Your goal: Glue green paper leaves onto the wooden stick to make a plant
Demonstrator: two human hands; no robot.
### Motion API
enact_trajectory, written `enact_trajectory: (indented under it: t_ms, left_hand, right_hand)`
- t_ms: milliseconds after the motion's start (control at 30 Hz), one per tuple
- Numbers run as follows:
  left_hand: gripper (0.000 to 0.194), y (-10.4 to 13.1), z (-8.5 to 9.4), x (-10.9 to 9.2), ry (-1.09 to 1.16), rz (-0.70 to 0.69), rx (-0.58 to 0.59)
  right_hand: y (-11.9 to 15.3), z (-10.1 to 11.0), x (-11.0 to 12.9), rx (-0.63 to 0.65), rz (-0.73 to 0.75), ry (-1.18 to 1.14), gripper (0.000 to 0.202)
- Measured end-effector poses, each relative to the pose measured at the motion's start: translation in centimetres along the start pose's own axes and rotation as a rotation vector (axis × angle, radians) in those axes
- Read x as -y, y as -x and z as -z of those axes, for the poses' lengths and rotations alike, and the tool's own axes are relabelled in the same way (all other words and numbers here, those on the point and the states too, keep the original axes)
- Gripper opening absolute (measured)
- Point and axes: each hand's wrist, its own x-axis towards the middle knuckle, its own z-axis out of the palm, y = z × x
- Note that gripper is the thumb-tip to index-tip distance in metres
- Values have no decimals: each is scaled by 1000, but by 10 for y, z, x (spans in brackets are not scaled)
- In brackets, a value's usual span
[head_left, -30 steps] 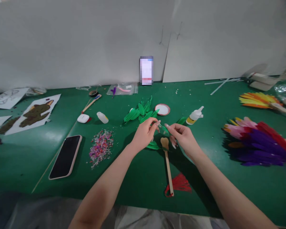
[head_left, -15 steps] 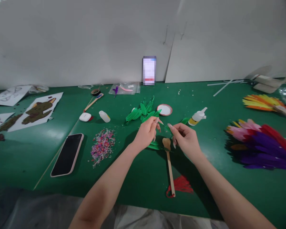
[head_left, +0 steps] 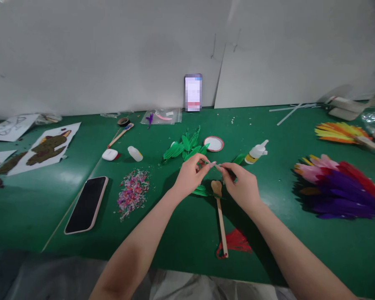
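My left hand (head_left: pixel 192 173) and my right hand (head_left: pixel 241 183) meet fingertip to fingertip above the middle of the table. Both are pinched closed on something thin; it is too small and hidden to make out. Below them lies a wooden spoon-shaped stick (head_left: pixel 221 227) with a red tassel (head_left: pixel 238 241) at its lower end. A green feather-like piece (head_left: pixel 201 191) rests by the stick's head, partly under my left hand. Behind my left hand is a pile of green leafy pieces (head_left: pixel 187 145). A white bottle with a yellow label (head_left: pixel 256 153) stands right of a single green piece (head_left: pixel 239 159).
On the left are a phone (head_left: pixel 86 205), a heap of colourful bits (head_left: pixel 133 192), a small white bottle (head_left: pixel 135 153) and a white case (head_left: pixel 110 155). A round lid (head_left: pixel 213 143) lies behind my hands. Purple feathers (head_left: pixel 346 200) and yellow feathers (head_left: pixel 340 133) lie right.
My fingertips have come closer together, and the green strip that showed between them is now mostly hidden. The whole view has shifted slightly.
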Motion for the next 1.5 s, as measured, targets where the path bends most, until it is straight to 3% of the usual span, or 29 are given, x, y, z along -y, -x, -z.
enact_trajectory:
  t_ms: [433, 867, 1133, 1500]
  left_hand:
    - [21, 0, 0, 1, 1, -27, -8]
    - [22, -1, -1, 3, 95, -18, 1]
    - [28, 1, -2, -3, 1, 1, -54]
    - [23, 0, -3, 3, -17, -33, -14]
  right_hand:
    - [0, 2, 1, -37, 161, 61, 19]
    - [1, 3, 1, -71, 160, 58, 17]
    - [1, 2, 2, -57, 211, 68, 19]
    - [0, 2, 1, -78, 251, 96, 17]
